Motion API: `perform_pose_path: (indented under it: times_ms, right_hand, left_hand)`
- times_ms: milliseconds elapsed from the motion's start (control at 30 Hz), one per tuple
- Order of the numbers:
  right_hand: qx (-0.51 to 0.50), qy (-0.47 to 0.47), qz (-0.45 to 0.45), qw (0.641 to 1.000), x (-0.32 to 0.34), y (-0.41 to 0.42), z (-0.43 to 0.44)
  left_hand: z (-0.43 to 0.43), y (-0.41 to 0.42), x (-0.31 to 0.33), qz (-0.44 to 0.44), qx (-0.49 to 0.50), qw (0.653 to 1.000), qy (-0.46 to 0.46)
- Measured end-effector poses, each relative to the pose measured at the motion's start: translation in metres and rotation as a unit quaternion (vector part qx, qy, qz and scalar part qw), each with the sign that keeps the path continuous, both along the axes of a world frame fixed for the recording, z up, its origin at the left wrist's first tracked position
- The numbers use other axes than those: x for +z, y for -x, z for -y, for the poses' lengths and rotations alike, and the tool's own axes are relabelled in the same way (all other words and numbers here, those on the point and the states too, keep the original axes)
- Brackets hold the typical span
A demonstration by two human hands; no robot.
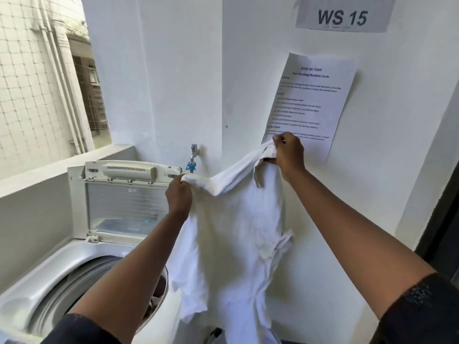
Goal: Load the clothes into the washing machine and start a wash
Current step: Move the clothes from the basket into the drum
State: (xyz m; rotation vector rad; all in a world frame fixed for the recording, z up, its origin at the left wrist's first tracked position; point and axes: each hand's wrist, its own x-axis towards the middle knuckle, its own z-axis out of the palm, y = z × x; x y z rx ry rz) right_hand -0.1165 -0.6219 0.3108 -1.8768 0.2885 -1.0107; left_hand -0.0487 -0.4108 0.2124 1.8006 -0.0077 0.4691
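White garment [233,219] hangs spread between my left hand [179,194] and right hand [289,152], fingers pinching its top edge, right of the open washing machine [49,274]; loading underway, I'd next swing it left over the drum

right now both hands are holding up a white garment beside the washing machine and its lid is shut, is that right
Not quite: the lid is open, standing upright, as the head view shows. The left hand and right hand do hold up the white garment beside the washing machine.
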Motion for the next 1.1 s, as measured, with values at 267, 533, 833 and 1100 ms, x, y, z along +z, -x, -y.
perform_pose_path:
  times_ms: [267, 533, 833, 1100]
  right_hand:
    - [0.108, -0.002, 0.056, 0.993, 0.069, -0.038, -0.103]
    - [0.17, 0.022, 0.131, 0.976, 0.124, -0.08, -0.232]
    - [0.172, 0.041, 0.088, 0.98, 0.118, -0.12, -0.322]
    - [0.154, 0.006, -0.049, 0.987, 0.009, -0.169, -0.352]
  left_hand:
    - [-0.051, -0.01, 0.063, 0.084, 0.061, 0.988, 0.117]
    - [-0.132, -0.047, 0.118, 0.189, 0.094, 0.964, 0.159]
    - [-0.204, -0.095, 0.117, 0.164, 0.089, 0.978, 0.098]
    - [-0.24, -0.12, 0.01, 0.028, 0.035, 0.998, 0.046]
